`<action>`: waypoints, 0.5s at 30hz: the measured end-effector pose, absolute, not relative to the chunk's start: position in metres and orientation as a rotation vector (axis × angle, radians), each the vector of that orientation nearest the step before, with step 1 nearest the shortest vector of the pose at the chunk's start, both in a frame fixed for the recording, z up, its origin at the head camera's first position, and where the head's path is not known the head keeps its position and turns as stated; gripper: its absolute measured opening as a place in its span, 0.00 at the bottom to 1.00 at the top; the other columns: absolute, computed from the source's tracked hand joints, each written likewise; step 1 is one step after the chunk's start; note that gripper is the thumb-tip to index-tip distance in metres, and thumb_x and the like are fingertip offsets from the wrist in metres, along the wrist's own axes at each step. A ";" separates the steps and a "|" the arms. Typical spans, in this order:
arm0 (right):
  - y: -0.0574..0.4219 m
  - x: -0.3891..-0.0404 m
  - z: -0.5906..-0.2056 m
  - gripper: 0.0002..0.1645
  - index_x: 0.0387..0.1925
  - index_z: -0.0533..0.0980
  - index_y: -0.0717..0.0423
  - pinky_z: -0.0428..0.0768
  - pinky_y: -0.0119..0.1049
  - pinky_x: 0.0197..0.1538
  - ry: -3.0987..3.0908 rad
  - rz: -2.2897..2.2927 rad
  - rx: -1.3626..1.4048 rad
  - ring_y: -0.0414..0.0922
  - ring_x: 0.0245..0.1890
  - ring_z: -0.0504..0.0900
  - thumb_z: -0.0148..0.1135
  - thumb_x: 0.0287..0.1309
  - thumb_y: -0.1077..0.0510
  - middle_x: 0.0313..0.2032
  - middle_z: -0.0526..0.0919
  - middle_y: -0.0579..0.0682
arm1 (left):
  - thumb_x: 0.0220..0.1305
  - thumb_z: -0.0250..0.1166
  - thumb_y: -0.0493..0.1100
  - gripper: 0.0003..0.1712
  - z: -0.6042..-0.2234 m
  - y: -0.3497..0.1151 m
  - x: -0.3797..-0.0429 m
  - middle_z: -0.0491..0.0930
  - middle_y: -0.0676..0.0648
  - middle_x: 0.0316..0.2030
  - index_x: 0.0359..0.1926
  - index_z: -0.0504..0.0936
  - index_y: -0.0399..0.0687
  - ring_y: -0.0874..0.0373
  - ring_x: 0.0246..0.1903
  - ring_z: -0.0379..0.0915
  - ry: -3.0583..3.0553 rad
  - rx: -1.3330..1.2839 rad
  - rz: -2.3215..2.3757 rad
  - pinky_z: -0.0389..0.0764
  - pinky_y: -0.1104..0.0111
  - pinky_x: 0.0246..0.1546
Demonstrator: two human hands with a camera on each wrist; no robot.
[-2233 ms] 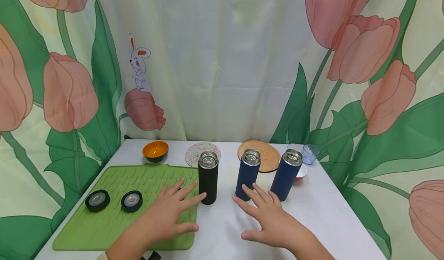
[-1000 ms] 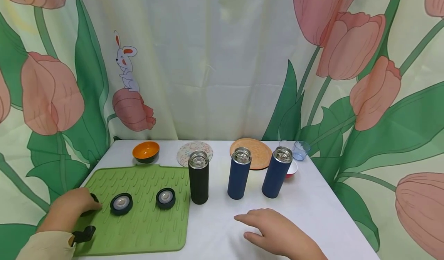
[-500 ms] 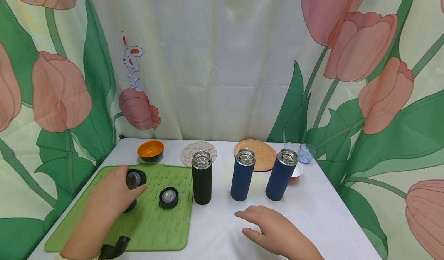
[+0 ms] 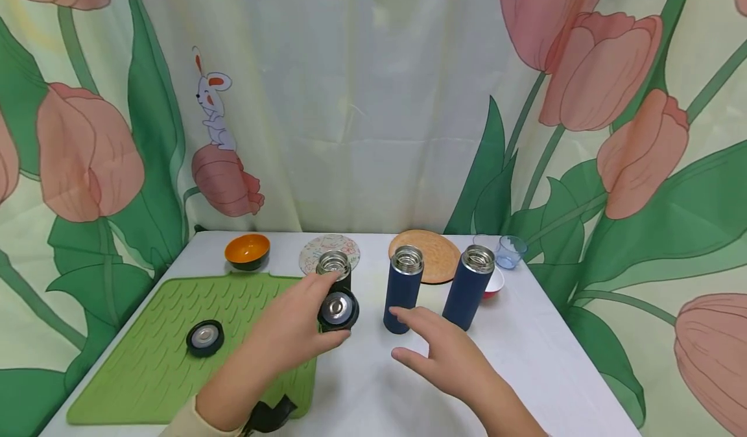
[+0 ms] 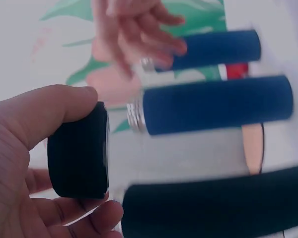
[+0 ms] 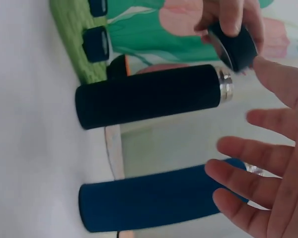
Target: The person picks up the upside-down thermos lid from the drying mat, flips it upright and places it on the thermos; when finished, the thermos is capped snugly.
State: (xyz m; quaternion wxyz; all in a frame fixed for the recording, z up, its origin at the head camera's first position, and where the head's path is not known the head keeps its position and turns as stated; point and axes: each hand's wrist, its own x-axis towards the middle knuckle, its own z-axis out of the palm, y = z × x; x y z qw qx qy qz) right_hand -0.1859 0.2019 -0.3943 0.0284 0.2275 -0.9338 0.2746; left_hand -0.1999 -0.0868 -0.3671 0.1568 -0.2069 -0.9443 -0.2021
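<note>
My left hand (image 4: 292,323) grips a black bottle lid (image 4: 338,310) between thumb and fingers, its silvery underside turned toward the head camera. In that view the lid overlaps the upper body of an upright black bottle (image 6: 149,96), whose steel neck is uncovered. My right hand (image 4: 449,353) is held with fingers apart and nothing in it, in front of an upright navy bottle (image 4: 403,294). A second navy bottle (image 4: 469,288) stands to the right, also lidless. One lid (image 4: 205,338) lies underside up on the green mat (image 4: 140,359); another mat lid (image 6: 97,44) appears in the right wrist view.
Behind the bottles are an orange bowl (image 4: 248,251), a patterned round mat (image 4: 318,250), a round wooden board (image 4: 434,255), a white-and-red bowl (image 4: 495,283) and a clear blue glass (image 4: 511,252). A tulip-print curtain (image 4: 350,132) hangs at the table's back.
My left hand went to the mat's left edge, took the leftmost lid and carried it right to the black bottle. My right hand drew back, then came forward again.
</note>
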 end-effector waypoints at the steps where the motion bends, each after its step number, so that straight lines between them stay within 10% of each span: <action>1: 0.200 -0.187 -0.393 0.40 0.75 0.72 0.31 0.84 0.50 0.62 -2.863 0.887 0.695 0.42 0.63 0.83 0.68 0.64 0.29 0.64 0.83 0.38 | 0.48 0.85 0.60 0.51 -0.366 -0.081 -0.201 0.82 0.50 0.56 0.70 0.76 0.50 0.56 0.49 0.81 -2.698 -0.611 -0.611 0.86 0.57 0.51; 15: 0.188 -0.197 -0.405 0.42 0.68 0.78 0.32 0.83 0.36 0.50 -2.709 1.111 0.733 0.36 0.52 0.82 0.84 0.51 0.46 0.56 0.81 0.29 | 0.44 0.87 0.64 0.52 -0.383 -0.051 -0.207 0.84 0.55 0.53 0.69 0.80 0.51 0.61 0.53 0.79 -2.618 -0.937 -0.673 0.85 0.60 0.54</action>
